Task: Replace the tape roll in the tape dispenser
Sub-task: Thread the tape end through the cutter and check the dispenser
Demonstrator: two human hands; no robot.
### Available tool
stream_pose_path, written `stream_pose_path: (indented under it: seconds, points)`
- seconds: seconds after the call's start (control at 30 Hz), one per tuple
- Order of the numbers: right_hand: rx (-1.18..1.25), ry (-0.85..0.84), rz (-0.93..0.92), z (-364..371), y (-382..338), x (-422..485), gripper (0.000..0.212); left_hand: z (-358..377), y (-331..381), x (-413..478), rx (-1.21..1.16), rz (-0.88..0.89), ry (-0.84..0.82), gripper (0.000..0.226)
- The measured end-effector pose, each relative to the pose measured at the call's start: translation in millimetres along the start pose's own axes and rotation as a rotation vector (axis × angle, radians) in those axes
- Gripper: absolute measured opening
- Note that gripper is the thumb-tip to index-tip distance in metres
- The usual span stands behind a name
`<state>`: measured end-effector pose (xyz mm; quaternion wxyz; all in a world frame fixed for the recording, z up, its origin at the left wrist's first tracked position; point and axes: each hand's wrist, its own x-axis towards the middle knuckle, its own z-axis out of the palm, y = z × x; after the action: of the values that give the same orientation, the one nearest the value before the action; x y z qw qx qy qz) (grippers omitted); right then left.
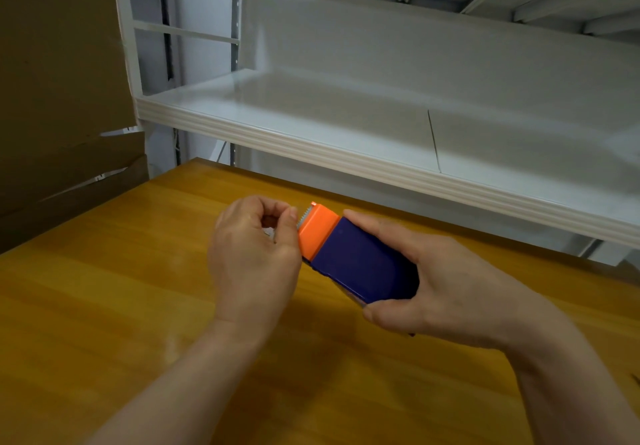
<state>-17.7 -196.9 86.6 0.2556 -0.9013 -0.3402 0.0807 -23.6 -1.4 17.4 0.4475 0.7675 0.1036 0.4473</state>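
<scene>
The tape dispenser (353, 257) has a dark blue body and an orange front cap with a toothed metal blade. My right hand (433, 278) holds it above the wooden table, fingers over the top edge and thumb under the lower edge. My left hand (252, 250) is at the orange cap by the blade, its fingers curled and pinched together on something small and pale that looks like the tape's end. The tape roll itself is hidden inside the blue body.
The yellow-brown wooden table (121, 306) fills the lower half of the view. A white metal shelf (346, 126) juts out over the table's far edge. Brown cardboard (59, 98) stands at the left.
</scene>
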Motion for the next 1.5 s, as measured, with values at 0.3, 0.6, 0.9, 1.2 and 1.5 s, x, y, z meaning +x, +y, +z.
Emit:
stream_pose_path:
  seconds: [0.3,0.6,0.9,1.2,1.5]
  points:
    - [-0.076,0.034,-0.030,2,-7,0,0.096,1,-6,3,0.098,0.168,0.079,0.009]
    - [0.034,0.024,-0.028,2,-14,-1,0.093,0,-5,14,-0.341,-0.350,-0.087,0.010]
    - [0.124,0.051,-0.029,-3,-10,-3,0.078,-4,-8,12,-0.384,-0.320,-0.123,0.013]
    - [0.091,0.047,0.047,-5,-6,-4,0.077,2,-10,5,-0.060,-0.048,-0.152,0.015]
    - [0.060,0.160,0.123,-3,-4,0,0.061,14,-18,-1,-0.001,-0.133,-0.288,0.014]
